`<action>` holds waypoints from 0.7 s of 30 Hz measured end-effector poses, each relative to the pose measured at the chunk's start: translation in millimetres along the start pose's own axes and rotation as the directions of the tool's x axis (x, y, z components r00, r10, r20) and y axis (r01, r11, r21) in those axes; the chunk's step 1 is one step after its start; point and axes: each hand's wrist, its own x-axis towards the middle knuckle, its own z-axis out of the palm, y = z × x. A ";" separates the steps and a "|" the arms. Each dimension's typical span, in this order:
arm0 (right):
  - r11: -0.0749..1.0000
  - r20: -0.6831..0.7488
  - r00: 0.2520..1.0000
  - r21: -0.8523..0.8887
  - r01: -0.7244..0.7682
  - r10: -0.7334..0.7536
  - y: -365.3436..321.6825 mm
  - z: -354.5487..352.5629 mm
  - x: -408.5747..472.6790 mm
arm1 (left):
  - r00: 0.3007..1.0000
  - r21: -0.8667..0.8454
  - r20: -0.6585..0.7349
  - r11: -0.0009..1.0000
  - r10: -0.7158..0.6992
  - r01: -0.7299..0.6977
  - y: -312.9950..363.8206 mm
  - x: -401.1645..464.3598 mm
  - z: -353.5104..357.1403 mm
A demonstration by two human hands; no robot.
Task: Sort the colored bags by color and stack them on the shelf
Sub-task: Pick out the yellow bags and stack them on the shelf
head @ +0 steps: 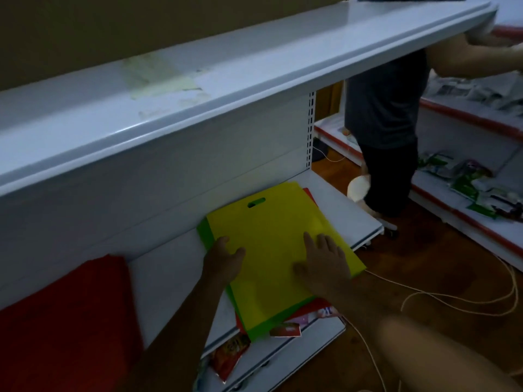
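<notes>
A yellow bag [271, 239] with a cut-out handle lies flat on top of a pile on the white shelf [339, 205]. Under it a green bag [204, 230] shows at the left and lower edges, and a red bag [310, 193] peeks out at the upper right. My left hand [225, 257] rests on the yellow bag's left edge, fingers loosely bent. With its fingers spread, my right hand [322, 264] presses flat on the bag's right part. A stack of red bags [70, 321] lies on the same shelf at the lower left.
The upper shelf board [198, 89] overhangs the pile. Snack packets [229, 355] lie on the shelf below. Another person [387, 108] stands at the right by a second shelf unit [464, 199] holding packets. A light cord [424, 295] runs over the wooden floor.
</notes>
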 end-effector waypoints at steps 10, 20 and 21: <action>0.984 -0.035 0.994 0.140 0.108 -0.104 -2.0 -8.0 2.7 | 0.968 -0.631 0.057 0.743 -0.244 0.224 -2.6 17.8 -13.2; 0.999 -0.101 0.995 0.049 -0.005 0.010 13.1 -12.1 7.3 | 0.992 -0.277 -0.113 0.961 -0.055 0.022 6.4 7.2 0.9; 0.999 -0.112 0.994 0.053 0.000 0.006 12.7 -13.3 7.4 | 0.992 -0.266 -0.120 0.964 -0.043 0.009 7.7 6.8 1.9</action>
